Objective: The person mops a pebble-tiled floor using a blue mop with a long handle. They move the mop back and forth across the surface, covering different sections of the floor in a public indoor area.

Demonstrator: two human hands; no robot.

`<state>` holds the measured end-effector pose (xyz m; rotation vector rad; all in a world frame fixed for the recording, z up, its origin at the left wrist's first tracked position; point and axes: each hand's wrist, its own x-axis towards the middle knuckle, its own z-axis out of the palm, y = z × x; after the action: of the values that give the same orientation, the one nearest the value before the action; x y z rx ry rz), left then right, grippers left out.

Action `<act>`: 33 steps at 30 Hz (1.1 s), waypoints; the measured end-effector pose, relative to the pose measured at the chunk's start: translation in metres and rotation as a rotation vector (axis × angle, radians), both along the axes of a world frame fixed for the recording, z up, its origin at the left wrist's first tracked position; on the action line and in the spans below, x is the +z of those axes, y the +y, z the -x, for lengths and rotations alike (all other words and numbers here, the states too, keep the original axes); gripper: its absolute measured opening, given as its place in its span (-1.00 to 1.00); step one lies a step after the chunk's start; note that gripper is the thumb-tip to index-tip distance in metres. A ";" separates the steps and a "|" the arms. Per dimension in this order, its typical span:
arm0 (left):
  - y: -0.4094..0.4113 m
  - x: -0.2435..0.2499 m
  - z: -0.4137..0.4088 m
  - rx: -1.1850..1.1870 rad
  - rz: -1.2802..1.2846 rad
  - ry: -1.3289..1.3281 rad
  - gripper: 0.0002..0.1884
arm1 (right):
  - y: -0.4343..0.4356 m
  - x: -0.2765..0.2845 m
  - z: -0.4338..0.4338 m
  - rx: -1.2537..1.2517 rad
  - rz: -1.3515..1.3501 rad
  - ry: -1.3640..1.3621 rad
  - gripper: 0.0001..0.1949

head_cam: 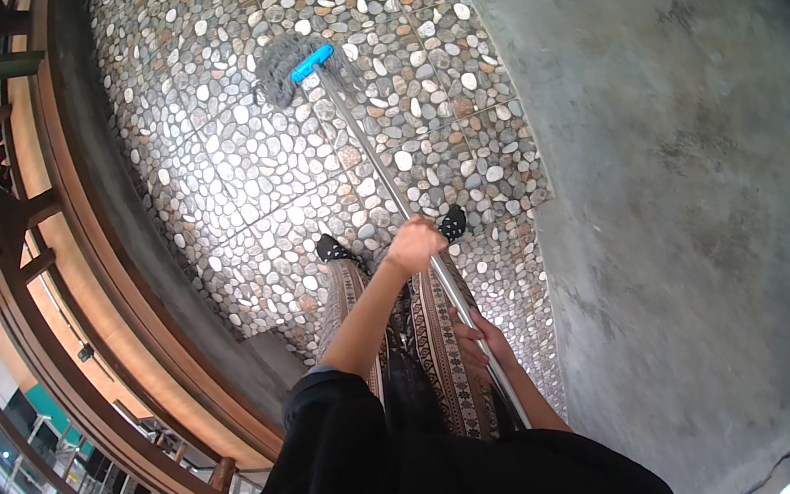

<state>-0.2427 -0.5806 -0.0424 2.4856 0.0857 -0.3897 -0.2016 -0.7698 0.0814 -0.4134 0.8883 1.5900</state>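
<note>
A string mop has a blue plastic head clamp (312,64), grey mop strands (280,73) and a metal mop handle (370,152). The strands lie spread on the pebble-tiled floor (253,153), towards the top of the view. My left hand (417,244) grips the handle about midway, above my knees. Nearer my body, my right hand (486,344) is around the lower part of the handle in the picture, with its fingers partly behind the metal. The handle runs slantwise from the mop head down to my torso, which hides its end.
A grey concrete wall (657,172) rises along the right side. On the left runs a wooden railing (84,192) above a low grey kerb (150,228), with a space containing metal structures seen beyond it. My feet in black patterned socks (452,224) stand on the pebbles.
</note>
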 end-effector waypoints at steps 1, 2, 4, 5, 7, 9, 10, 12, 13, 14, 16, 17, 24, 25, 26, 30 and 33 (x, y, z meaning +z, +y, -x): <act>0.009 0.012 -0.009 0.057 0.090 -0.024 -0.89 | 0.004 -0.002 -0.007 0.007 -0.002 -0.017 -0.65; -0.007 -0.001 -0.012 0.019 0.023 0.024 -0.89 | -0.001 0.006 -0.010 0.013 0.067 -0.007 -0.65; -0.051 0.004 -0.009 0.059 0.018 -0.148 -0.91 | -0.043 0.023 -0.012 -0.019 0.167 0.033 -0.65; -0.093 -0.013 -0.003 0.013 0.060 -0.093 -0.87 | -0.070 0.039 -0.011 -0.061 0.126 0.097 -0.64; -0.134 0.041 -0.015 -0.031 0.218 -0.141 -0.83 | -0.132 0.073 -0.013 -0.121 0.194 0.190 -0.62; -0.167 0.064 -0.022 0.026 0.395 -0.195 -0.79 | -0.150 0.108 -0.029 -0.008 0.437 0.202 -0.62; -0.180 0.067 -0.026 0.047 0.455 -0.222 -0.78 | -0.146 0.124 -0.037 0.078 0.563 0.173 -0.62; -0.171 0.074 -0.042 0.009 0.511 -0.210 -0.77 | -0.177 0.113 -0.038 -0.030 0.474 0.234 -0.62; -0.165 0.067 -0.050 -0.011 0.438 -0.220 -0.79 | -0.176 0.106 -0.043 -0.043 0.395 0.217 -0.62; -0.158 0.060 -0.055 0.003 0.368 -0.223 -0.80 | -0.160 0.098 -0.059 -0.025 0.327 0.207 -0.63; -0.141 0.038 -0.069 -0.013 0.219 -0.199 -0.83 | -0.127 0.075 -0.079 -0.050 0.220 0.179 -0.64; -0.126 0.025 -0.077 -0.039 0.137 -0.179 -0.85 | -0.109 0.061 -0.082 -0.089 0.181 0.156 -0.64; -0.078 0.000 -0.097 0.090 0.066 -0.162 -0.90 | -0.078 0.005 -0.097 -0.074 0.026 0.043 -0.64; -0.098 -0.003 -0.092 0.096 0.042 -0.197 -0.89 | -0.092 0.014 -0.096 -0.090 0.038 0.065 -0.63; -0.124 -0.003 -0.093 0.061 0.071 -0.232 -0.85 | -0.116 0.027 -0.093 -0.131 0.131 0.127 -0.61; -0.209 0.060 -0.099 0.000 0.433 -0.102 -0.75 | -0.204 0.103 -0.079 -0.243 0.324 0.226 -0.64; -0.233 0.079 -0.108 -0.070 0.529 -0.220 -0.78 | -0.222 0.126 -0.073 -0.332 0.494 0.258 -0.65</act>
<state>-0.1346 -0.8139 0.0362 1.9931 -0.1742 -0.1389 -0.1283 -0.9919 0.2073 -0.3830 1.4770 1.1240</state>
